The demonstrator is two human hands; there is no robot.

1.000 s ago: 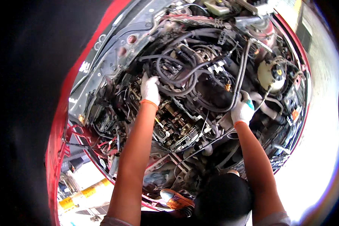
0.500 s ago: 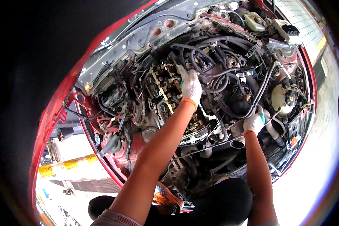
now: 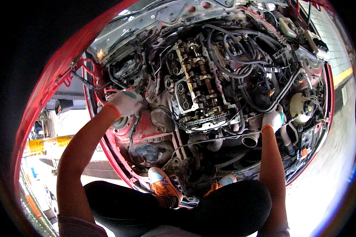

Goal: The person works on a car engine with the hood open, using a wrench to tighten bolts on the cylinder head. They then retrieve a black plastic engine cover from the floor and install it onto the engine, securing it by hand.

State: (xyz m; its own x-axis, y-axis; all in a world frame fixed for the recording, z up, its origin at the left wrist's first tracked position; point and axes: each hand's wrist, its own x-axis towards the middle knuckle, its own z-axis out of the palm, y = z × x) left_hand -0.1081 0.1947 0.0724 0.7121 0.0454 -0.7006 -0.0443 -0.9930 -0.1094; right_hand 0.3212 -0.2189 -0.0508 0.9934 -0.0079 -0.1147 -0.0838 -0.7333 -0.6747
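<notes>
Two gloved hands: left hand (image 3: 127, 102), right hand (image 3: 273, 119), grips too hidden to tell; grit knocked off the hoses (image 3: 288, 88) could foul the uncovered engine (image 3: 202, 79).

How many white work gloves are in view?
2: the left-hand glove, left of the timing chain, and the right-hand glove, right of it.

Left grip (image 3: 127, 103), a hand in a white knit glove with orange cuff, over red-painted metal (image 3: 140, 128) at the engine bay's left side, contact unclear; right grip (image 3: 273, 119), gloved alike, at the lower bend of a long dark hose (image 3: 289, 86), near a rounded cream plastic reservoir (image 3: 297, 109), hold hidden. Between them, an opened grey metal engine (image 3: 201, 77), shafts exposed, metal chain (image 3: 207, 119) across its near end. Nearer the wearer: orange shoes (image 3: 165, 187) with pale toes, black-clad knees (image 3: 237, 209).
</notes>
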